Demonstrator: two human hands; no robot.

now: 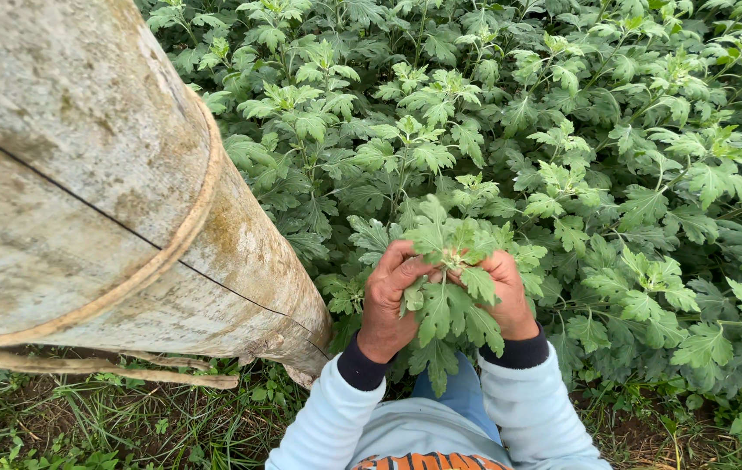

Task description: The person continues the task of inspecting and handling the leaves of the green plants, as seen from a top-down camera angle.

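The leafy shoot tip (453, 252), a little right of the frame's centre, is pinched from both sides. The left hand (391, 300) presses thumb and fingers together on its leaves, and the right hand (506, 292) closes its fingers on the stem top, likely to steady it. Dense green plants (562, 130) fill the right; a weathered concrete post (101, 191) with a wire (83, 202) stands at the left

Your left hand (388, 300) and right hand (506, 294) pinch one leafy shoot (453, 248) between their fingertips; a weathered post (83, 174) leans just left of them.
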